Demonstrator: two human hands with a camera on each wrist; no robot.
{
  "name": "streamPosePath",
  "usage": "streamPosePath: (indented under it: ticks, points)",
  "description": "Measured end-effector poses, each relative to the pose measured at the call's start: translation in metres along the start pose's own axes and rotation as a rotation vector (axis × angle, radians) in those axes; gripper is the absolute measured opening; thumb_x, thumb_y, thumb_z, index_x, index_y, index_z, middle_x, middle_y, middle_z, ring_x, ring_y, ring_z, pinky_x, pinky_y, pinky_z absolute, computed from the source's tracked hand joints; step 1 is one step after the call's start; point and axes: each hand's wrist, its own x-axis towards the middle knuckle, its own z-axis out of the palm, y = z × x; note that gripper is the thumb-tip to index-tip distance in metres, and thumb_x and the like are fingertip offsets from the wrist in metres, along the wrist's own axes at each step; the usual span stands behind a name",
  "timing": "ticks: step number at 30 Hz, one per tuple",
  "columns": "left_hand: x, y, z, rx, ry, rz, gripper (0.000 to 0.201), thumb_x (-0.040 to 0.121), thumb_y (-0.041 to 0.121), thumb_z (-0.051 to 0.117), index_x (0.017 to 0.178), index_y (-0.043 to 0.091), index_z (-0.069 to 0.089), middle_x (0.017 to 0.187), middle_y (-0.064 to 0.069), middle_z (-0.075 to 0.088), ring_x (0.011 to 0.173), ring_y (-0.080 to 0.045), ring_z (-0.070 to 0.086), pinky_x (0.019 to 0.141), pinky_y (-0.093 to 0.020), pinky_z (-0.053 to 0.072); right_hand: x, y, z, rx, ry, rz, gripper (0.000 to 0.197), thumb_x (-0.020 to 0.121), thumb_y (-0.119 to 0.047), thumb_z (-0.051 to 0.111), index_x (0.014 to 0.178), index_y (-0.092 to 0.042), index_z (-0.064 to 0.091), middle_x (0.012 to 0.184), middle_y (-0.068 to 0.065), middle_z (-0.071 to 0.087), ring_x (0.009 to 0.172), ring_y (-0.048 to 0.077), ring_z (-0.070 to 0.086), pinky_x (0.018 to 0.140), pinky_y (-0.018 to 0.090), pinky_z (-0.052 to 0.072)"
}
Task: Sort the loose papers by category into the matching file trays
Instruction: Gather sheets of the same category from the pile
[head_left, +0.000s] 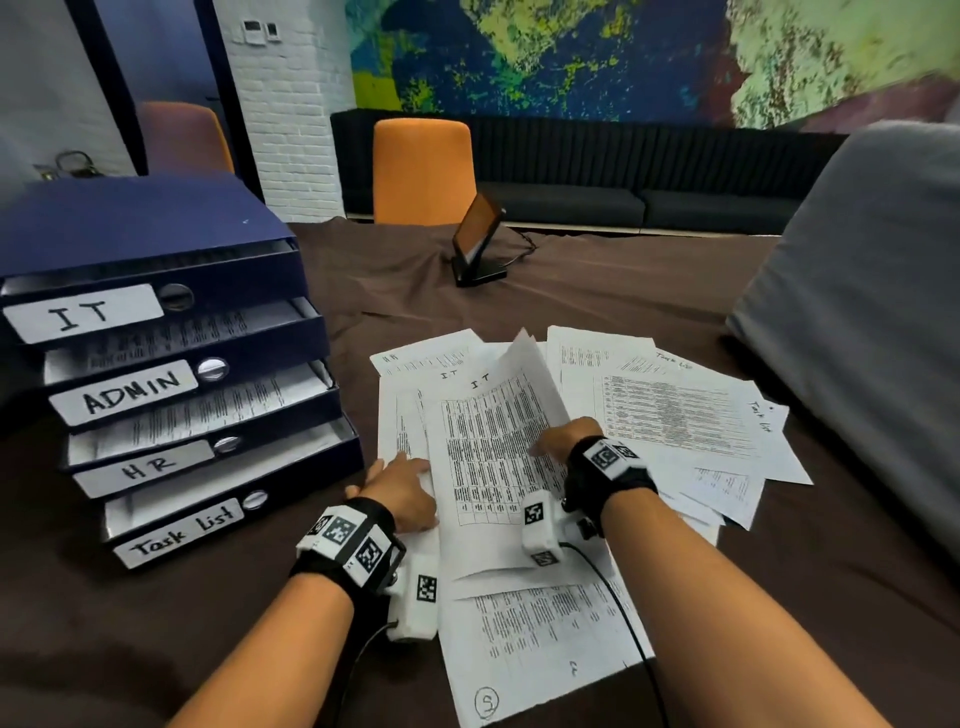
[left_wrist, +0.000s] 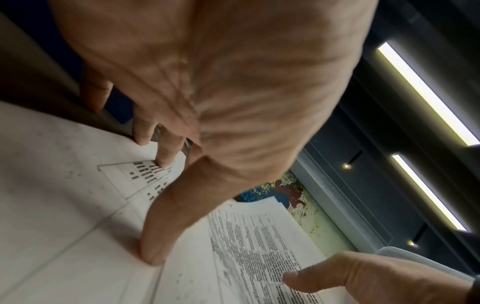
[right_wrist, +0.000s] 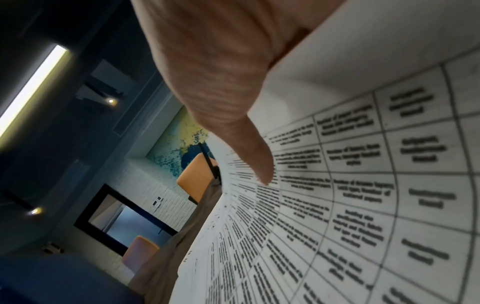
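Observation:
Loose printed papers (head_left: 675, 415) lie fanned over the brown table. On top, a table-printed sheet marked "IT" (head_left: 488, 441) curls up off the pile at its right edge. My right hand (head_left: 550, 441) pinches that edge, with the thumb (right_wrist: 254, 156) on the printed face and the fingers hidden beneath. Just left of that sheet, my left hand (head_left: 402, 475) lies flat on the papers, thumb (left_wrist: 155, 236) and fingertips (left_wrist: 165, 156) pressing down. At the left stands a blue stack of file trays (head_left: 311, 332) labelled IT (head_left: 83, 313), ADMIN (head_left: 130, 393), HR (head_left: 145, 467) and Task list (head_left: 182, 532).
A small screen on a stand (head_left: 478, 239) sits mid-table behind the papers. An orange chair (head_left: 423, 171) and a dark sofa (head_left: 623, 202) are beyond the far edge. A grey padded mass (head_left: 872, 312) rises at the right. One sheet (head_left: 535, 639) lies near me between my forearms.

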Motion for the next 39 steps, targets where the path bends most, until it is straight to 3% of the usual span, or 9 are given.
streamPosePath:
  ticks: [9,12,15,18,23,27,32,36,39]
  points:
    - [0.009,-0.005,0.003,-0.029,-0.022,-0.008,0.071,0.089,0.024,0.063,0.150,0.044,0.033,0.167,0.008,0.010,0.154,-0.022,0.006,0.119,-0.053,0.007,-0.011,0.017,-0.036,-0.019,-0.029,0.012,0.026,0.093,-0.012,0.061,0.118,-0.012,0.068,0.119,0.005,0.066,0.101,0.028,0.063,0.078,0.027,0.047]
    - [0.013,-0.006,0.004,-0.015,-0.032,0.009,0.071,0.086,0.024,0.070,0.145,0.050,0.039,0.165,0.006,0.016,0.153,-0.025,0.008,0.118,-0.058,0.007,-0.020,0.022,-0.045,0.071,-0.101,0.020,0.006,0.087,-0.020,0.071,0.082,-0.017,0.068,0.085,0.000,0.058,0.067,0.020,0.053,0.063,0.031,0.045]
    - [0.014,-0.006,0.005,-0.016,-0.031,0.022,0.072,0.085,0.022,0.071,0.144,0.050,0.041,0.165,0.006,0.017,0.153,-0.024,0.010,0.118,-0.057,0.009,-0.023,0.014,-0.041,0.073,-0.131,0.047,0.028,0.079,-0.036,0.080,0.088,-0.017,0.062,0.074,0.000,0.054,0.058,0.017,0.049,0.052,0.032,0.040]
    - [0.014,-0.009,0.005,-0.028,-0.016,0.010,0.073,0.082,0.027,0.074,0.145,0.047,0.041,0.165,0.004,0.016,0.153,-0.024,0.009,0.119,-0.058,0.008,-0.015,0.008,-0.032,-0.024,-0.103,0.008,0.029,0.081,-0.033,0.078,0.091,-0.009,0.065,0.088,0.007,0.066,0.078,0.027,0.064,0.071,0.033,0.053]
    - [0.023,-0.010,0.012,-0.113,0.108,-0.085,0.095,0.067,0.048,0.082,0.147,0.031,0.034,0.159,-0.012,0.023,0.147,-0.035,0.019,0.116,-0.055,0.020,0.002,0.024,-0.059,-0.338,-0.063,-0.001,0.032,0.096,-0.016,0.059,0.121,0.003,0.063,0.126,0.019,0.062,0.115,0.029,0.060,0.049,0.006,0.038]
    - [0.020,-0.002,0.011,-0.130,0.153,-0.094,0.096,0.069,0.035,0.085,0.147,0.024,0.030,0.149,-0.014,0.036,0.140,-0.039,0.028,0.115,-0.051,0.032,0.003,0.039,-0.087,-0.372,0.045,0.101,0.030,0.089,-0.006,0.069,0.115,0.006,0.064,0.107,0.016,0.061,0.090,0.027,0.055,0.073,0.028,0.044]
    - [0.018,-0.009,0.004,-0.347,0.239,-0.125,0.083,0.069,0.014,0.084,0.137,0.016,0.037,0.137,-0.017,0.049,0.126,-0.038,0.048,0.105,-0.042,0.044,-0.002,0.046,-0.083,-0.528,-0.049,0.002,0.041,0.098,-0.024,0.059,0.131,0.000,0.059,0.135,0.018,0.057,0.119,0.030,0.055,0.080,0.026,0.044]
    - [0.018,-0.016,-0.004,-0.706,0.289,-0.149,0.073,0.075,0.004,0.083,0.139,0.006,0.048,0.131,-0.013,0.060,0.122,-0.032,0.057,0.102,-0.035,0.045,-0.019,0.049,-0.073,-0.361,0.039,-0.090,0.035,0.105,-0.028,0.046,0.138,-0.030,0.057,0.141,0.004,0.057,0.124,0.024,0.055,0.093,0.022,0.043]
    - [0.023,-0.021,-0.011,-0.870,0.122,-0.107,0.034,0.080,0.014,0.083,0.107,-0.001,0.070,0.112,-0.016,0.073,0.104,-0.032,0.070,0.097,-0.044,0.055,-0.019,0.057,-0.065,-0.293,0.052,-0.139,0.042,0.106,-0.022,0.040,0.142,-0.039,0.050,0.145,-0.003,0.053,0.130,0.021,0.051,0.100,0.021,0.039]
